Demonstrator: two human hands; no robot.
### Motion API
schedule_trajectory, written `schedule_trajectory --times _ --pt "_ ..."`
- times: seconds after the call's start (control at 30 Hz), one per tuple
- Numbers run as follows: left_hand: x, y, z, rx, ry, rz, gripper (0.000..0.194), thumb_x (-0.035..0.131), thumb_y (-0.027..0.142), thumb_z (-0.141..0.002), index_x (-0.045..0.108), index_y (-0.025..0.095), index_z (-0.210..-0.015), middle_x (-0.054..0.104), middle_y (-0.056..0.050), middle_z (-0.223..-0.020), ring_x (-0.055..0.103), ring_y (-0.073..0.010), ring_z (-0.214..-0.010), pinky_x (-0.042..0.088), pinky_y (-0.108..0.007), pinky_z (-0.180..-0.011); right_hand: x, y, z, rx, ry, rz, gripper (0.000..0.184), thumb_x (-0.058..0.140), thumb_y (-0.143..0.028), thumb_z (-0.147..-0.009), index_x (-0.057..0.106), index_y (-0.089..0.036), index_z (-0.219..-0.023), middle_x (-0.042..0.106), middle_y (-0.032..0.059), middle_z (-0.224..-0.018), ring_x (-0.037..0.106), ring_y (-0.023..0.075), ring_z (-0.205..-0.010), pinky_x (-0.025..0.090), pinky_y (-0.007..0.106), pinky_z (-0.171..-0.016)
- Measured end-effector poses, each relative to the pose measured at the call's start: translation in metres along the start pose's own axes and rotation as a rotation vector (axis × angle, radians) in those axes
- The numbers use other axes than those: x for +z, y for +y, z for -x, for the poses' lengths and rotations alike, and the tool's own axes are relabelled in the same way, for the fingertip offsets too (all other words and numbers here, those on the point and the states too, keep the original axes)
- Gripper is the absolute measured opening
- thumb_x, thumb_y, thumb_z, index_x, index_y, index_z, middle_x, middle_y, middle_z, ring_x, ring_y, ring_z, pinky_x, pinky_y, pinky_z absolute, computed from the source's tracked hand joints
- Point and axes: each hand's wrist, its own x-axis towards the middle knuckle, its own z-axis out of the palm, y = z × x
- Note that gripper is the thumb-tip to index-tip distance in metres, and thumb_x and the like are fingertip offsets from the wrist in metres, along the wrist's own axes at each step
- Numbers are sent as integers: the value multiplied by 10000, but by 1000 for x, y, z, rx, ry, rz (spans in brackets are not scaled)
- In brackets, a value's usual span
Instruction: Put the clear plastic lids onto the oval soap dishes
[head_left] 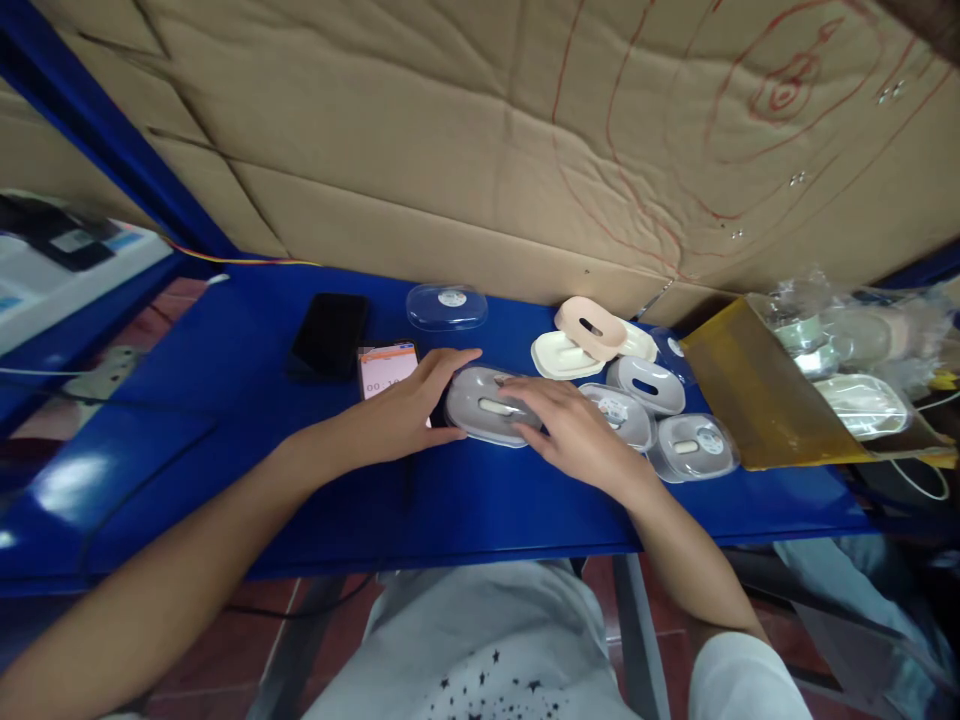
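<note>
A grey oval case (484,405) lies on the blue table (480,505) in front of me. My left hand (409,410) grips its left end, with the fingers curved round the edge. My right hand (574,430) rests on its right half, fingers pressed down on the top. Just right of my right hand lie two clear-lidded oval cases (694,447) and a grey case (646,383). Behind them sit cream and pink oval pieces (589,328).
A clear lid (447,306), a black phone (330,334) and a phone with a lit timer screen (386,367) lie on the left of the table. A yellow-walled box (757,400) with bagged cases stands at the right. Cardboard (480,130) forms the back wall.
</note>
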Motion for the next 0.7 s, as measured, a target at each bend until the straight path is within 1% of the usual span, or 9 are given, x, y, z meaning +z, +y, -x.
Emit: schedule_trajectory --times 0.1,0.17,0.3,0.4,0.47,0.53,0.6,0.7 --pt "-2 -2 0 29 -24 -59 795 757 355 -979 329 314 -1648 436 -149 -1650 555 -350 -1476 487 -520 -1229 2 -4 4 -55 -10 9 415 632 -143 -1058 651 -239 -1461 686 101 -1515 626 262 -1428 535 495 -1191" --pt "-2 -4 0 41 -37 -96 688 737 368 -998 410 306 -1600 451 -140 -1633 557 -341 -1466 502 -510 -1217 3 -7 6 -75 -17 45 423 633 -153 -1061 647 -235 -1476 688 106 -1510 619 264 -1425 532 494 -1193" --pt "-2 -5 1 66 -18 -137 592 688 374 -1024 457 278 -1560 464 -139 -1619 560 -329 -1462 499 -501 -1218 9 -12 9 -113 -36 196 408 670 -263 -1072 650 -219 -1477 664 120 -1537 603 303 -1421 533 507 -1161" --pt "-2 -3 1 73 -13 -159 581 664 332 -1020 455 253 -1556 453 -153 -1641 555 -328 -1475 482 -500 -1231 16 -14 11 -130 -26 291 394 667 -282 -1078 657 -191 -1461 657 127 -1545 604 315 -1403 544 486 -1118" --pt "-1 -2 1 63 -20 -164 606 660 309 -1007 443 248 -1570 439 -158 -1669 557 -325 -1481 481 -492 -1231 21 -16 11 -128 -11 341 357 625 -221 -1090 672 -186 -1442 669 120 -1532 628 309 -1359 564 463 -1065" --pt "0 -2 1 51 -34 -166 644 662 295 -989 427 243 -1586 416 -163 -1706 540 -326 -1505 475 -486 -1238 25 -17 11 -132 -7 393 365 576 -161 -1095 676 -192 -1445 670 118 -1535 645 306 -1324 578 455 -1025" --pt "1 -2 0 48 -45 -167 676 671 289 -970 417 225 -1593 394 -172 -1737 503 -330 -1545 455 -484 -1257 27 -20 11 -144 -6 442 398 537 -126 -1095 666 -188 -1467 661 133 -1545 651 312 -1312 588 461 -1008" --pt "1 -3 -1 59 -46 -181 688 686 297 -963 421 196 -1590 389 -187 -1751 458 -327 -1584 417 -479 -1286 30 -26 12 -161 -20 506 422 507 -106 -1093 651 -145 -1487 645 176 -1559 657 332 -1319 605 481 -1012"
